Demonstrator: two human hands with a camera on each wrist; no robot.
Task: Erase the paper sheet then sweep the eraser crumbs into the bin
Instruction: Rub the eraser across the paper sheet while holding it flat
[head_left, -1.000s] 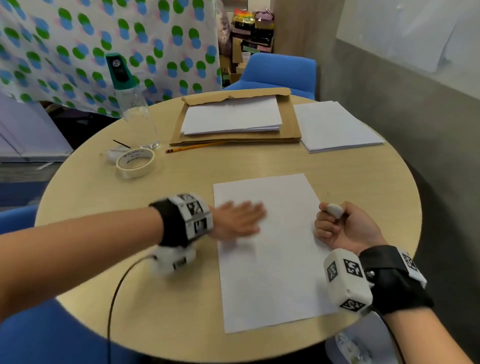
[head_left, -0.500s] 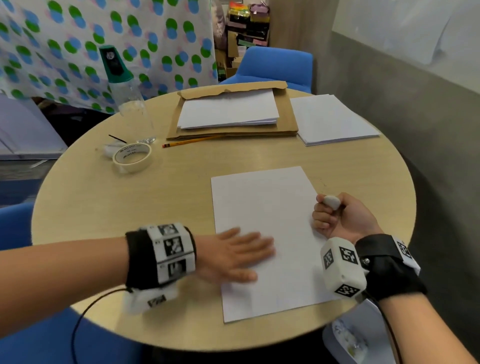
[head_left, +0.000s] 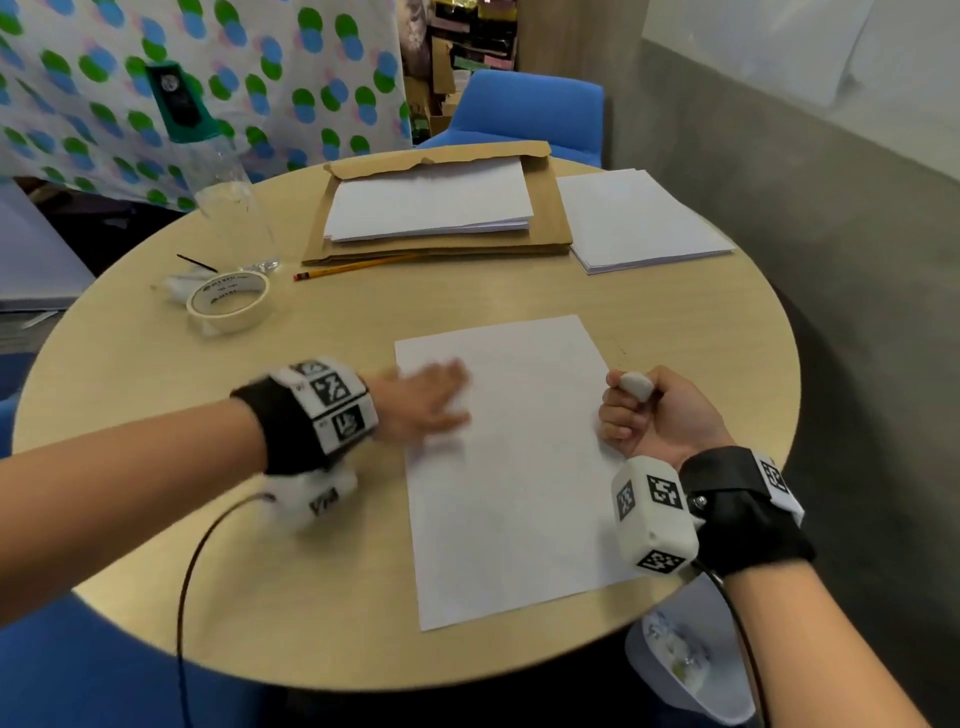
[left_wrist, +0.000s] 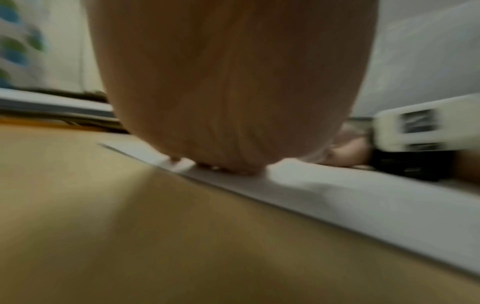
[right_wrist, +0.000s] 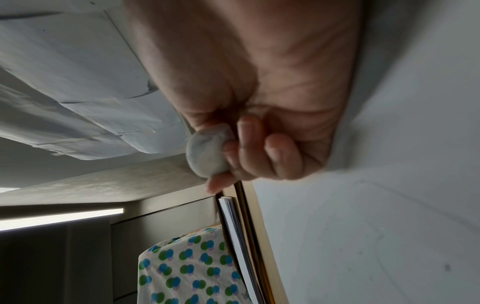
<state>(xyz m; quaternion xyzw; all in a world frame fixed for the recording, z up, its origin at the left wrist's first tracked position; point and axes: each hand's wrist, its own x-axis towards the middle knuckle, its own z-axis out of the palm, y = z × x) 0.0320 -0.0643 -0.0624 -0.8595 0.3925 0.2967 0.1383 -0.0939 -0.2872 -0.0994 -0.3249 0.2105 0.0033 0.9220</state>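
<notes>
A white paper sheet (head_left: 514, 467) lies on the round wooden table (head_left: 311, 571), its near right corner over the table's edge. My left hand (head_left: 423, 400) lies flat with straight fingers on the sheet's upper left part, blurred by motion; the left wrist view shows the palm (left_wrist: 228, 102) touching the sheet (left_wrist: 363, 205). My right hand (head_left: 654, 415) rests as a fist on the sheet's right edge and grips a white eraser (head_left: 636, 385), seen worn and grey in the right wrist view (right_wrist: 207, 152). A white bin (head_left: 691, 670) stands below the table's near right edge. No crumbs can be made out.
A roll of tape (head_left: 228, 299), a clear bottle with a green cap (head_left: 228, 208) and a pencil (head_left: 358, 266) lie at the back left. A brown envelope with paper (head_left: 431, 208) and a paper stack (head_left: 639, 218) sit at the back. Blue chairs (head_left: 530, 111) surround the table.
My left hand swept down the sheet toward me, then moved back up to its upper left part. The right hand stayed on the sheet's right edge with the eraser.
</notes>
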